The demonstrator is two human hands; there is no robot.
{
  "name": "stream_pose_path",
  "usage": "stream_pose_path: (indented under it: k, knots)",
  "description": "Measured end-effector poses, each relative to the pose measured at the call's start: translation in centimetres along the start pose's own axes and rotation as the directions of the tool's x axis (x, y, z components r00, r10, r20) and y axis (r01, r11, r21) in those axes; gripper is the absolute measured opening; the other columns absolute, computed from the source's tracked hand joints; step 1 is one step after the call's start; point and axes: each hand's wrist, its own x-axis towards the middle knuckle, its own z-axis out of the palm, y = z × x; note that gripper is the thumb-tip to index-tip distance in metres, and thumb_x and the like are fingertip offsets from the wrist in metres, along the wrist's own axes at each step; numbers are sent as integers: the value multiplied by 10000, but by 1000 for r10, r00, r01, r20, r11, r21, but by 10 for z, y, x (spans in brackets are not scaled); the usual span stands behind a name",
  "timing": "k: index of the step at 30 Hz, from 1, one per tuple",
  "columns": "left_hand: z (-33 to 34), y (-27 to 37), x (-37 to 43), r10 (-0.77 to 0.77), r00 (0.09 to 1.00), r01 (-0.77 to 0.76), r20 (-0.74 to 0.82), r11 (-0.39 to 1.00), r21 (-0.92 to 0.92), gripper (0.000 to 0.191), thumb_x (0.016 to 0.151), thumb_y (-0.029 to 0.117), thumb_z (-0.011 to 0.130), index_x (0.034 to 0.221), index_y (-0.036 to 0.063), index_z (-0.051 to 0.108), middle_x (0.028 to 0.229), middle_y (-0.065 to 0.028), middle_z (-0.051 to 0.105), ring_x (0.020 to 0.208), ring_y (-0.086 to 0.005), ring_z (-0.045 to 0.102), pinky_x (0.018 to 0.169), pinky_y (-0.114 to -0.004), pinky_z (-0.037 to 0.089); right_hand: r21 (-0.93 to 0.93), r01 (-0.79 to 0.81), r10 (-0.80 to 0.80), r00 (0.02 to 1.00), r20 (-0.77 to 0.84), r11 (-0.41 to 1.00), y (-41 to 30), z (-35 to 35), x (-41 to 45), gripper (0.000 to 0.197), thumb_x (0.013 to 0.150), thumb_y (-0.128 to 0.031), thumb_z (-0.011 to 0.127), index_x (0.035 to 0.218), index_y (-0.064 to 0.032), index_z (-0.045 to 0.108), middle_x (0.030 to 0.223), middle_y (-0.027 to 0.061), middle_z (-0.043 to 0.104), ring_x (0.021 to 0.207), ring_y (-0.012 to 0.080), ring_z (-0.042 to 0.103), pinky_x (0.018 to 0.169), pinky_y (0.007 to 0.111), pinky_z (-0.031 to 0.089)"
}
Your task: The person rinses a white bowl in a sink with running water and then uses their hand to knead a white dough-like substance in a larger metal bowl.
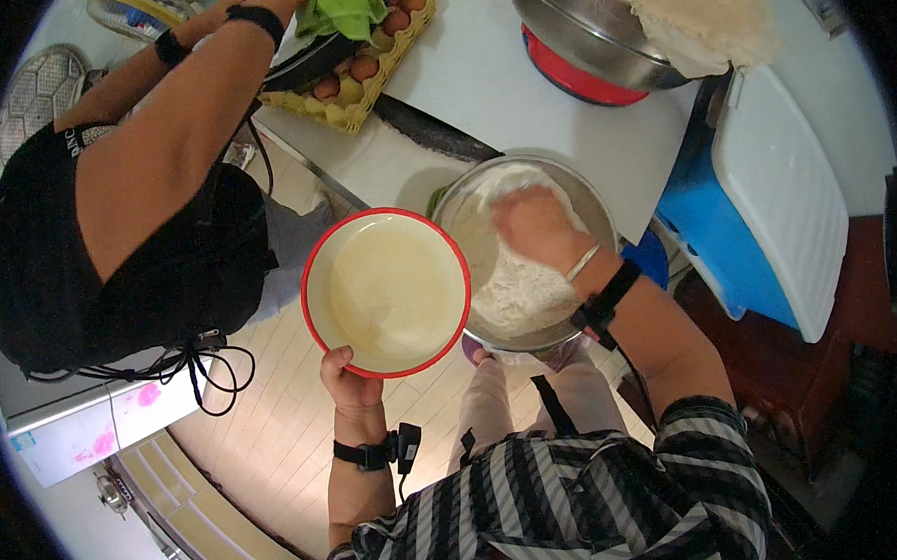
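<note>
My left hand (351, 382) grips the near rim of an enamel bowl with a red rim (465, 287). Pale, slightly cloudy liquid (392, 286) lies in this bowl, which is held level beside a larger stainless steel bowl (602, 198). My right hand (536, 223) is inside the steel bowl, over white flour (520, 292); its fingers are blurred and partly hidden, so whether they close on flour cannot be told. A bracelet and a black strap are on the right wrist.
A co-worker (136, 181) stands at the left, arms near a green cloth (339, 11). Eggs sit in a yellow carton (351, 119). Beyond, a metal basin (573, 34) rests on a red base (582, 71). A blue container (717, 253) with a white lid (782, 190) stands right; cables (212, 373) hang from the co-worker.
</note>
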Motion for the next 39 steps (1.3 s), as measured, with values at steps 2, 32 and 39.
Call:
stream_pose_path:
  k: [2, 32, 39]
  knots:
    - [3, -2, 3, 10, 1000, -10, -8, 999, 34, 688, 600, 200, 564, 1233, -2, 383, 1178, -135, 491, 1070, -279, 481, 900, -388, 414, 6, -36, 35, 993, 113, 999, -5, 25, 4, 178, 725, -108, 491, 813, -8, 609, 854, 183, 612, 772, 312, 595, 666, 413, 469]
    - [-7, -5, -8, -27, 1000, 27, -9, 1000, -5, 718, 576, 202, 573, 1235, -6, 379, 1188, -146, 486, 1077, -294, 476, 915, -408, 404, -24, 29, -15, 893, 451, 999, -36, 22, 0, 359, 759, -135, 476, 1107, -54, 513, 933, 135, 621, 867, 292, 598, 758, 401, 444]
    - [-9, -1, -11, -17, 1000, 18, 11, 998, -63, 660, 594, 147, 523, 1222, -11, 396, 1184, -137, 496, 1086, -281, 475, 933, -376, 390, 59, 479, -398, 646, 652, 876, -49, -6, -44, 251, 725, -127, 511, 952, -68, 601, 867, 125, 625, 832, 299, 598, 712, 383, 470]
